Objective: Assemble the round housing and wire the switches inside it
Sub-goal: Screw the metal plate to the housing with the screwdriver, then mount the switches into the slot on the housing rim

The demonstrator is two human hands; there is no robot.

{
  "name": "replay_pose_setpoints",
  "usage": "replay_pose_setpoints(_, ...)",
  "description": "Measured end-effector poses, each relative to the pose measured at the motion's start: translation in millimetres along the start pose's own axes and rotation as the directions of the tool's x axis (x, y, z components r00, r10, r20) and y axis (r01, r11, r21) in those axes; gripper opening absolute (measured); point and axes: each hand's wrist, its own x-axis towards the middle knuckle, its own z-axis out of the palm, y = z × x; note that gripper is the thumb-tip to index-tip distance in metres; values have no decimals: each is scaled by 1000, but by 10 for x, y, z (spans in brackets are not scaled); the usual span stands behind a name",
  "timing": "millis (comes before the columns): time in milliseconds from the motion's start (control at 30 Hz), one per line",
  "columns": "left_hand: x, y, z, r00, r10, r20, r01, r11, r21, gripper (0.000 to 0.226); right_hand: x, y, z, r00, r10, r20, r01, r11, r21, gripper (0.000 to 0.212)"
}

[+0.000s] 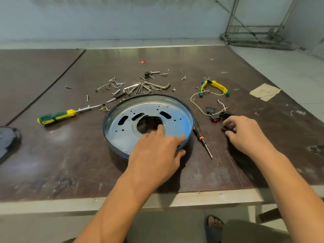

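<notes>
The round metal housing [122,130], a shallow pan with a dark rim and a large centre hole, lies open side up in the middle of the table. My left hand [156,151] grips its near right rim, one finger reaching to the centre hole's edge. To the right, my right hand [245,134] pinches a small black switch [227,128] on the table. Two more black switches [214,118], one with a red face, lie just beyond it, joined by white wires [198,106].
A small orange-and-black screwdriver [201,137] lies right of the housing. Yellow-green pliers [215,85] sit at the back right, a green-yellow screwdriver [57,116] at the left. Hex keys and several screws [140,86] are scattered behind the housing. A dark object [8,141] sits at the left edge.
</notes>
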Motion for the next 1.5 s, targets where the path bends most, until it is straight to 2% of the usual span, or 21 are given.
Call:
replay_pose_setpoints(100, -1, 38, -100, 988, -66, -142, 35, 977, -210, 31, -28, -1, 1, 1000, -19, -1, 19, 999, 40, 34)
replay_pose_setpoints(167, 18, 20, -212, 974, -119, -191, 14, 880, -475, 24, -30, -3, -8, 998, -24, -62, 31, 993, 116, 37)
replay_pose_setpoints(233, 25, -21, -352, 962, -156, -223, -79, 625, -776, 11, -42, -25, -24, 988, 2, -156, 36, 970, 241, 41)
replay_pose_setpoints(300, -7, -82, -472, 953, -221, -208, -131, 322, -938, 13, -58, -78, -32, 974, 51, -221, 50, 903, 428, 46)
replay_pose_setpoints(367, -33, -169, -503, 947, -299, -120, -90, 113, -990, 24, -87, -162, -49, 966, 68, -251, 95, 806, 585, 50)
replay_pose_setpoints(433, -59, -262, -485, 942, -335, -36, -43, -13, -999, 32, -114, -238, -59, 962, 18, -273, 168, 748, 642, 46)
replay_pose_setpoints(533, -68, -390, -446, 929, -371, -4, -89, -214, -973, 32, -133, -352, -73, 968, -57, -246, 223, 649, 728, 30)
replay_pose_setpoints(600, -62, -454, -424, 916, -401, 22, -129, -346, -929, 38, -163, -460, -59, 973, -111, -202, 230, 537, 811, 26)
replay_pose_setpoints(667, -49, -500, -400, 872, -483, 78, -149, -414, -898, 45, -243, -609, -13, 961, -197, -194, 259, 400, 879, 25)
replay_pose_setpoints(733, -29, -549, -381, 800, -586, 130, -150, -405, -902, 47, -370, -786, 78, 917, -315, -246, 339, 289, 895, 28)
replay_pose_setpoints(767, -22, -579, -367, 763, -629, 149, -149, -395, -906, 48, -434, -866, 136, 886, -374, -275, 391, 283, 876, 31)
replay_pose_setpoints(867, -25, -734, -337, 673, -704, 227, -114, -401, -909, 46, -537, -1022, 302, 817, -492, -301, 506, 361, 784, 32)
replay_pose_setpoints(933, -42, -873, -310, 632, -723, 277, -62, -405, -912, 45, -520, -1063, 367, 812, -510, -284, 509, 381, 772, 34)
replay_pose_setpoints(1000, -82, -980, -258, 612, -722, 323, -18, -421, -907, 38, -488, -1097, 418, 811, -525, -259, 504, 403, 763, 36)
replay_pose_setpoints(1167, -220, -1190, -48, 637, -643, 425, 154, -434, -888, 30, -378, -1131, 534, 819, -517, -248, 518, 484, 705, 36)
replay_pose_setpoints(1267, -252, -1167, 65, 599, -660, 452, 281, -356, -891, 50, -281, -1121, 569, 843, -476, -251, 511, 561, 651, 39)
replay_pose_setpoints(1333, -243, -1087, 150, 604, -675, 423, 292, -306, -906, 52, -227, -1112, 568, 847, -452, -279, 516, 577, 633, 38)
replay_pose_setpoints(1400, -214, -998, 200, 573, -726, 380, 293, -251, -922, 59, -183, -1087, 558, 850, -431, -302, 516, 572, 637, 34)
replay_pose_setpoints(1467, -199, -940, 211, 562, -785, 261, 310, -93, -946, 65, -147, -1048, 543, 857, -417, -303, 507, 578, 639, 33)
replay_pose_setpoints(1500, -201, -930, 202, 582, -790, 191, 319, 7, -948, 65, -133, -1033, 538, 858, -416, -302, 507, 584, 634, 34)
